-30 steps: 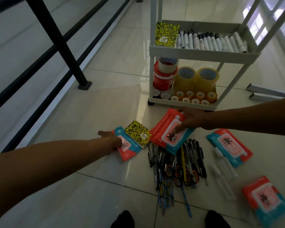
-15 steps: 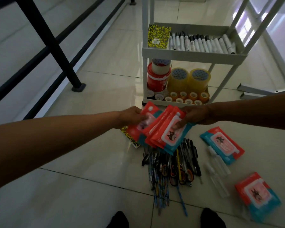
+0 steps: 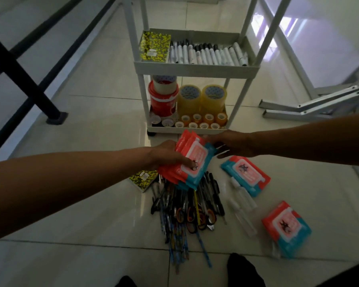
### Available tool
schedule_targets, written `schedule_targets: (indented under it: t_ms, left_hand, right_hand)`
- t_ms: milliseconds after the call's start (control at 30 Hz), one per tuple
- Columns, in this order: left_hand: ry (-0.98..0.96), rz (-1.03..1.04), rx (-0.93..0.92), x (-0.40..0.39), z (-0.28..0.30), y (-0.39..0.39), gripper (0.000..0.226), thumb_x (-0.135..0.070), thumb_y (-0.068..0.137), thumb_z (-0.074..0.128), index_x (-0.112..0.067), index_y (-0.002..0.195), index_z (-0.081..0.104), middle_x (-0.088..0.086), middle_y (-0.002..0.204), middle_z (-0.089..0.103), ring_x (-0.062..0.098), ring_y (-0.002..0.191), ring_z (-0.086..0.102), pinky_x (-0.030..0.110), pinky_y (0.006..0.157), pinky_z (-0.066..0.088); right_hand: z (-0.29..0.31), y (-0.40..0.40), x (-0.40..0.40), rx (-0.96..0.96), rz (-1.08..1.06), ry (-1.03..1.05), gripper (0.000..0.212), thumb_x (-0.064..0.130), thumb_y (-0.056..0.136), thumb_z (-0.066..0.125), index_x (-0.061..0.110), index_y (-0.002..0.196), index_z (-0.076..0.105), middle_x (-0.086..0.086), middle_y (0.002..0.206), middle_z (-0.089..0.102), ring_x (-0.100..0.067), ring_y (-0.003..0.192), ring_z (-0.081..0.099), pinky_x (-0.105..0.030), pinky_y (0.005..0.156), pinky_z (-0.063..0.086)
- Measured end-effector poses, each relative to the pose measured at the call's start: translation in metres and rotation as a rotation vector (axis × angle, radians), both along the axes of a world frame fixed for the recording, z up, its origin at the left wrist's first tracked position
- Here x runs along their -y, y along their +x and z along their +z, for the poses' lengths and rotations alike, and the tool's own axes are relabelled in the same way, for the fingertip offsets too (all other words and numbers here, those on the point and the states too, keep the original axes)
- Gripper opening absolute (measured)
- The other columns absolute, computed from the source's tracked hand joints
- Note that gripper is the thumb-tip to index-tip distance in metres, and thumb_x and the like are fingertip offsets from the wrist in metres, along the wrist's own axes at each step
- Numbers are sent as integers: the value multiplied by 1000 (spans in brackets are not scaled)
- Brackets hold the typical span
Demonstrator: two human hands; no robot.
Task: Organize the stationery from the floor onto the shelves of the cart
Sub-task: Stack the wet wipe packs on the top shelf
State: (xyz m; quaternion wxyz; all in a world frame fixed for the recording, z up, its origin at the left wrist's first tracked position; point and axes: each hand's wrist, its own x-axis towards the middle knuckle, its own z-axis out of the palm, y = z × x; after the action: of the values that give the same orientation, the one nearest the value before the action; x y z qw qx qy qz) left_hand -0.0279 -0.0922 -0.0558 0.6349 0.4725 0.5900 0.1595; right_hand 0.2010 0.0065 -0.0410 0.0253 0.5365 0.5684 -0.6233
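Observation:
My left hand (image 3: 170, 156) grips a stack of red-and-teal wipe packs (image 3: 195, 162), held just above the floor in front of the white cart (image 3: 195, 68). My right hand (image 3: 234, 146) hovers at the stack's upper right corner with its fingers stretched out. Two more wipe packs (image 3: 245, 176) (image 3: 286, 226) lie on the tiles to the right. A yellow-black notebook (image 3: 143, 180) sits partly under my left wrist. Below the stack lies a pile of pens and scissors (image 3: 186, 206), with clear bottles (image 3: 242, 204) beside it.
The cart's upper shelf holds a notebook (image 3: 154, 46) and markers (image 3: 207, 53); the bottom shelf carries tape rolls (image 3: 203, 98) and a red tub (image 3: 163, 102). A black railing (image 3: 25, 79) runs along the left, metal legs (image 3: 311, 106) lie at the right, and my feet (image 3: 244, 270) are below.
My left hand lifted a pack off the floor, brought it to the packs my right hand held, and now holds the whole stack. My right hand's fingers have come off it.

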Motion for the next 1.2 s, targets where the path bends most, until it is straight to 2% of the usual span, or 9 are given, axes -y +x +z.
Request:
schedule_targets:
  t_ms: [133,233,300,400,500,667,800,1067,1200]
  left_hand:
    - [-26,54,7,-6,-5,8,54,-22,68,92,-17,115,67,1,100,78,20,86,76,37,67,62]
    - [-60,67,35,-8,-8,11,57,-23,68,92,-16,118,66,2,99,78,22,87,76,39,68,62]
    - [-75,70,38,-8,-9,11,59,-23,68,93,-16,119,65,2,100,78,21,87,76,38,68,62]
    - [-68,68,32,-8,-8,9,56,-24,68,93,-18,116,66,-1,98,78,18,86,76,33,65,62]
    - [-61,72,-1,-9,-9,8,57,-25,69,92,-18,119,64,1,105,77,18,89,76,37,72,63]
    - [-41,125,-51,-12,-12,5,61,-24,67,93,-16,121,64,3,107,76,19,88,76,38,74,63]
    - [-74,185,-89,-18,-12,-1,58,-25,69,92,-16,119,64,6,105,75,24,85,76,40,69,63]
    - [-19,282,-104,-24,-9,-11,46,-26,70,90,-23,108,63,3,92,75,17,68,76,33,53,59]
    - [-78,187,53,-18,-7,0,51,-33,77,85,-19,121,63,8,101,77,29,89,76,50,74,62]
  right_hand:
    - [-32,54,-21,444,21,122,29,31,89,71,9,98,53,-11,101,61,-22,90,64,-31,71,56]
    - [-52,98,-20,638,119,65,50,22,85,77,4,121,46,-6,108,57,-25,105,61,-34,82,52]
    - [-63,116,-13,715,162,66,62,23,81,81,3,128,47,0,95,56,-15,83,62,-24,63,51]
    - [-80,124,-4,770,217,173,54,28,76,85,9,116,55,4,85,56,-5,66,58,-14,40,44]
    - [-86,124,-5,741,191,164,47,22,76,85,17,98,44,1,90,57,-6,69,59,-14,39,44]
    - [-63,118,-26,577,250,125,40,16,76,84,13,112,68,-6,105,72,-18,91,70,-20,59,55]
    - [-28,100,-45,320,187,252,25,23,80,80,16,101,71,-9,105,73,-20,96,69,-28,76,56]
    - [17,64,-42,66,215,-35,48,33,74,79,11,115,67,-8,108,75,-22,106,71,-34,85,59]
    - [6,39,-20,-60,136,-119,48,33,80,80,10,119,65,-11,115,73,-25,107,70,-35,81,59]
